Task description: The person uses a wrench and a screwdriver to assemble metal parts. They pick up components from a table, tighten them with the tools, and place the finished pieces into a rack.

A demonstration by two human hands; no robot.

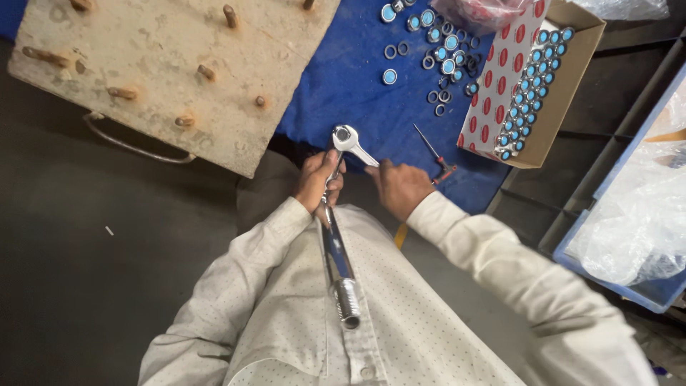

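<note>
My left hand (319, 180) grips a long chrome pipe (336, 257) whose threaded end (348, 304) points back toward my chest. My right hand (400, 187) holds a small chrome wrench (351, 143), its ring head set on the pipe's far tip just beyond my left fingers. Both hands are close together above my lap, at the near edge of a blue cloth (357, 93).
Several round blue-faced rings (437, 46) lie loose on the cloth. A cardboard box (564, 93) at the right holds rows of the same rings. A thin screwdriver (434, 156) lies by my right hand. A worn wooden board with pegs (179, 64) sits left; a blue crate with plastic bags (636, 214) is right.
</note>
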